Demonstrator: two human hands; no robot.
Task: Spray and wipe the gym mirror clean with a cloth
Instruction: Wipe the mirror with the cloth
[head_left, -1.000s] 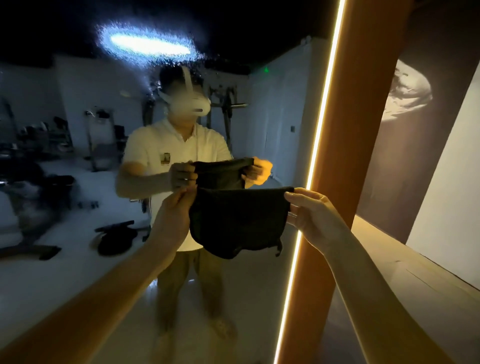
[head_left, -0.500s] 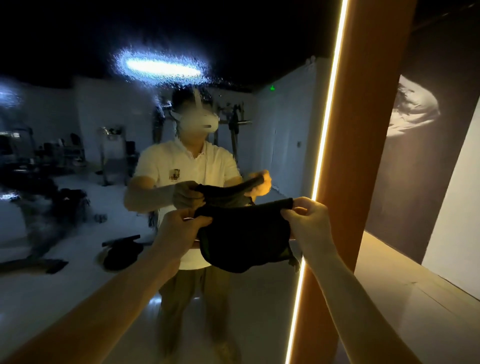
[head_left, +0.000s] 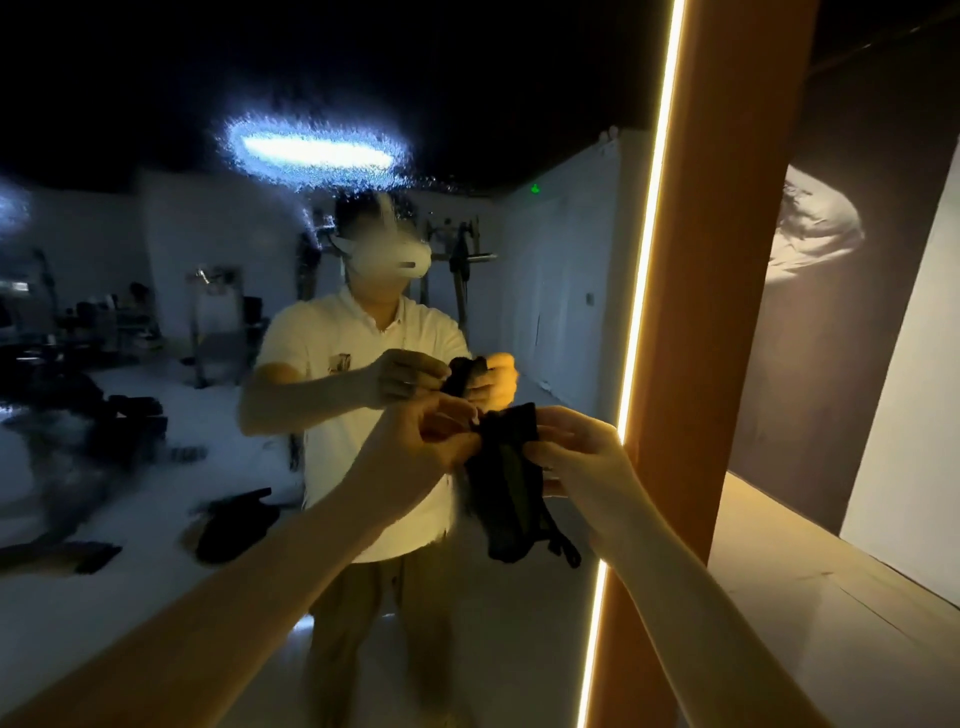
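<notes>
Fingers of the left hand and right hand pinch a bunched black cloth, hanging before the spray-speckled mirror.

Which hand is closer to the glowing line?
The right hand, just beside the glowing line; the left hand is on the far side of the cloth.

Two hands, one cloth, one mirror

Blurry gym equipment in mirror
</notes>
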